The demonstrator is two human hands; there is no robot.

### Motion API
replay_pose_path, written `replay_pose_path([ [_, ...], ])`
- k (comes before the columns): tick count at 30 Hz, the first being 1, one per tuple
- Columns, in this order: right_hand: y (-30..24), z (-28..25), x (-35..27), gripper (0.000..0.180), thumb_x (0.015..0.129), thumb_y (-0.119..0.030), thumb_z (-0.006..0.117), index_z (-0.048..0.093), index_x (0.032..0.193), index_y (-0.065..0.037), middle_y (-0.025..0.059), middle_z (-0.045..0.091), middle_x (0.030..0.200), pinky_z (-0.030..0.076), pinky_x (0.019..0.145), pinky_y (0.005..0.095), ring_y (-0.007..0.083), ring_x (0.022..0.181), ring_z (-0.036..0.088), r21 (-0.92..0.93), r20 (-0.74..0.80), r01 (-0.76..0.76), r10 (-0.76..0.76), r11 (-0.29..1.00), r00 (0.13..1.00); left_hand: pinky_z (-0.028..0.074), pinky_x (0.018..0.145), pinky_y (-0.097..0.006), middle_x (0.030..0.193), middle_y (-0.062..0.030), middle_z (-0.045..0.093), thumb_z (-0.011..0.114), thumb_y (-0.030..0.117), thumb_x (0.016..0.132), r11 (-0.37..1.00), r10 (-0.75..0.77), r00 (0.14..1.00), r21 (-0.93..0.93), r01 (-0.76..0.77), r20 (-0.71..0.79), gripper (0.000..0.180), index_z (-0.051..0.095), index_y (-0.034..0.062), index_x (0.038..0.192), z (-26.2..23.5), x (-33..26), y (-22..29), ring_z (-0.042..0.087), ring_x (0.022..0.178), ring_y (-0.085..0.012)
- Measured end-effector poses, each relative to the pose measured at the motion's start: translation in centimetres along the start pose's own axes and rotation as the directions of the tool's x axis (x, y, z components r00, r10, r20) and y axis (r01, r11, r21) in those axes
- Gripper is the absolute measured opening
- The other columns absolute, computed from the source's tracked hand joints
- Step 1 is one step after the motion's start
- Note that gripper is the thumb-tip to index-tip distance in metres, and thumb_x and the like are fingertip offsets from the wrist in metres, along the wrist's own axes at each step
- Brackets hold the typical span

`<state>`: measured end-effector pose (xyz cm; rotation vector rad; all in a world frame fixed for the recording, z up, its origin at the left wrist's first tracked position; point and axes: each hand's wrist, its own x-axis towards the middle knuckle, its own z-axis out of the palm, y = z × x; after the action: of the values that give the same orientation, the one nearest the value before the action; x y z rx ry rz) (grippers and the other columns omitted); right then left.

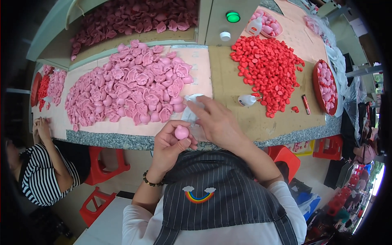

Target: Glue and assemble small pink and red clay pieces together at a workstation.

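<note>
Assembly step: left hand [169,145] pinches a pink pig-shaped piece [181,132]; right hand [216,120], fingers loosely open, presses a white cloth [191,109] on the counter [228,87]. Wiping or gluing seems next.

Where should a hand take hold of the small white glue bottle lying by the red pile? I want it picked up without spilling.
Grip the small white glue bottle around its rounded body, coming from above. It lies on its side on the table, nozzle toward the red pile, with bare board around the body, so fingers probably fit either side.
</note>
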<state>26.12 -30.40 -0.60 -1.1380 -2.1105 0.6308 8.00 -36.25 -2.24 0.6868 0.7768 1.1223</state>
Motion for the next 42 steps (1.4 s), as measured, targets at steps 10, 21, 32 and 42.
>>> replay_pose_path([
  [10,-1.0,0.1,-0.3,0.018,0.078,0.006,0.065,0.067,0.095,0.0,0.0113,0.06,0.095,0.048,0.07,0.023,0.0158,0.08,0.061,0.746,0.015,-0.15,0.208,0.649,0.978,0.049,0.066,-0.028,0.085,-0.005,0.061,0.064,0.004,0.083,0.873,0.053,0.997,0.488,-0.02,-0.054,0.031,0.055,-0.0005,0.112,1.1,-0.5,0.5,0.06,0.073,-0.0154],
  [21,-1.1,0.7,-1.6,0.005,0.087,-0.001,0.063,0.061,0.086,0.003,0.0025,0.062,0.074,0.041,0.052,0.018,0.0057,0.054,0.052,0.775,0.168,-0.423,0.492,0.47,0.855,0.05,0.06,-0.034,0.079,-0.0162,0.062,0.062,0.006,0.08,0.646,0.166,0.975,0.731,-0.219,0.145,0.022,0.058,-0.0018,0.1,3.3,0.9,0.7,0.065,0.066,-0.0304],
  [32,-1.2,0.9,-2.9,0.014,0.078,0.015,0.061,0.06,0.09,0.007,0.008,0.06,0.084,0.046,0.064,0.0201,0.0101,0.079,0.06,0.732,-0.006,-0.182,0.273,0.656,0.962,0.052,0.061,-0.042,0.087,-0.023,0.062,0.061,0.005,0.077,0.311,0.239,0.888,0.835,-0.454,0.394,0.041,0.048,-0.0064,0.114,2.2,1.5,-1.0,0.064,0.072,-0.0384],
  [42,0.5,-1.3,-3.1,0.021,0.08,0.009,0.061,0.065,0.099,0.004,0.0137,0.066,0.096,0.051,0.068,0.025,0.0173,0.082,0.064,0.752,0.135,-0.245,0.221,0.612,0.966,0.052,0.068,-0.044,0.094,-0.0261,0.062,0.063,0.008,0.079,0.425,0.168,0.957,0.858,-0.287,0.237,0.07,0.028,-0.0056,0.139,2.7,1.4,-1.0,0.063,0.079,-0.0423],
])
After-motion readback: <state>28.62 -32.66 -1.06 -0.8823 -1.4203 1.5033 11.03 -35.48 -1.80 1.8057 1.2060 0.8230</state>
